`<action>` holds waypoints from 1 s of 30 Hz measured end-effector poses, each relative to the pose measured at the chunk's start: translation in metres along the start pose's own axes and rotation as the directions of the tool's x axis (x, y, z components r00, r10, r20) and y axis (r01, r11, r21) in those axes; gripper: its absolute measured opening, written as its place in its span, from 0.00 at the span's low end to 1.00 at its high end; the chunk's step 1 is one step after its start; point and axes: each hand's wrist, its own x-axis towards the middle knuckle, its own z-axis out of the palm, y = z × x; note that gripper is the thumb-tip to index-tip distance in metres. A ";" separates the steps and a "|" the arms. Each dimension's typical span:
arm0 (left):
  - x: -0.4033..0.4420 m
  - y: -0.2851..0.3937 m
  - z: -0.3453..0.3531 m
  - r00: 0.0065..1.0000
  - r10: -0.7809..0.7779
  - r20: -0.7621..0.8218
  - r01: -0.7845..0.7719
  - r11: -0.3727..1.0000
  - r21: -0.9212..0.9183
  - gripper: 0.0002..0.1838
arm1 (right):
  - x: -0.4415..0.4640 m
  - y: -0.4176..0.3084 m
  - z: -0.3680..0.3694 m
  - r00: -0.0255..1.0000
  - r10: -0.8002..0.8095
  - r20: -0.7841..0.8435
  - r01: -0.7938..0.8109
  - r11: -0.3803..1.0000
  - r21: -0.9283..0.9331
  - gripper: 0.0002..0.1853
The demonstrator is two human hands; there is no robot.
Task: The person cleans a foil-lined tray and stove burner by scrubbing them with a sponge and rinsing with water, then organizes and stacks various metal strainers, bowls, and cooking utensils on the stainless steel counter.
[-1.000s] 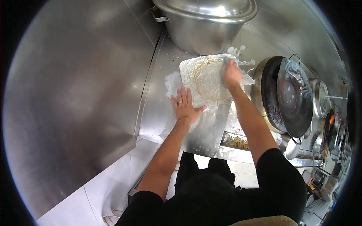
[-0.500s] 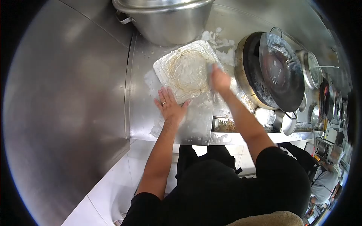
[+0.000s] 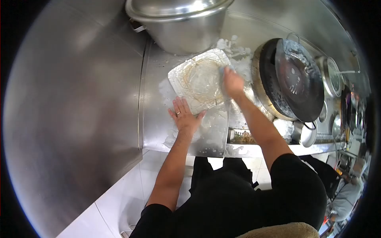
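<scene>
A square, silvery metal plate (image 3: 202,79) with brownish ring stains and a wet sheen lies on the steel counter. My left hand (image 3: 185,115) rests on its near-left edge, fingers spread flat and a ring on one of them. At the plate's right edge my right hand (image 3: 233,82) is closed around a small blue-grey scrubbing pad (image 3: 221,70), mostly covered by the fingers. The pad is against the plate.
A large lidded steel pot (image 3: 178,33) stands behind the plate. To the right, a dark wok (image 3: 299,81) leans over a burner (image 3: 260,83). White suds (image 3: 232,45) spot the counter. A white-lined pot (image 3: 307,135) sits at the front right; another person (image 3: 346,200) is beyond.
The whole view has shifted slightly, so everything appears a little lower and to the right. My left hand still lies on the plate; my right hand stays at its right edge with the pad.
</scene>
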 end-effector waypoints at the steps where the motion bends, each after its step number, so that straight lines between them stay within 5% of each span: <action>1: -0.001 -0.001 0.001 1.000 0.001 -0.002 -0.001 1.000 -0.004 0.64 | 0.032 0.005 0.001 0.992 0.040 -0.121 -0.040 0.999 0.002 0.14; 3: 0.000 0.000 0.005 1.000 0.000 -0.009 0.000 1.000 -0.006 0.64 | 0.081 -0.021 0.019 0.954 -0.009 -0.300 0.011 1.000 0.004 0.12; 5: 0.001 -0.001 0.009 1.000 -0.012 -0.017 0.011 1.000 -0.006 0.64 | 0.085 -0.077 0.032 0.963 -0.067 -0.262 0.091 0.993 0.080 0.10; 7: 0.000 -0.006 0.008 1.000 -0.021 -0.001 0.021 1.000 0.006 0.64 | 0.047 -0.138 0.016 0.985 -0.170 -0.043 0.175 0.968 0.180 0.11; 9: 0.001 0.001 0.010 0.998 -0.026 0.049 0.023 0.998 0.054 0.63 | 0.011 -0.164 0.041 0.915 -0.403 -0.025 0.397 0.888 0.230 0.10; 11: 0.003 -0.003 0.009 0.989 -0.051 0.136 0.025 0.983 0.181 0.62 | -0.020 -0.160 0.035 0.894 -0.444 -0.064 0.437 0.829 0.349 0.12; 14: -0.009 0.001 0.011 0.998 -0.044 -0.038 0.045 0.999 0.027 0.61 | -0.043 -0.098 0.031 0.884 -0.444 0.147 0.367 0.854 0.368 0.15; 17: -0.009 0.000 0.017 0.994 -0.040 -0.104 0.042 0.999 0.020 0.61 | -0.039 -0.030 -0.012 0.960 -0.211 0.186 0.180 0.969 0.171 0.17; 20: -0.009 0.001 0.013 0.993 -0.029 -0.117 0.032 0.999 0.016 0.62 | 0.039 0.004 -0.019 1.000 -0.021 0.000 0.021 0.998 0.055 0.13; 23: -0.008 0.002 0.013 0.995 -0.038 -0.097 0.041 0.999 0.022 0.62 | 0.062 -0.064 0.012 0.996 -0.058 -0.070 0.064 0.994 0.088 0.12; 26: -0.007 0.000 0.019 0.996 -0.046 -0.071 0.053 0.995 0.089 0.63 | -0.013 -0.146 0.020 0.926 -0.366 0.097 0.352 0.926 0.132 0.12; 27: -0.007 0.000 0.015 0.998 -0.065 -0.027 0.067 0.991 0.112 0.63 | -0.040 -0.148 0.033 0.912 -0.410 -0.011 0.404 0.894 0.194 0.11; 30: -0.006 0.007 0.002 0.995 -0.093 0.032 0.090 0.992 0.091 0.63 | -0.074 -0.092 0.021 0.965 -0.248 0.085 0.223 0.948 0.228 0.10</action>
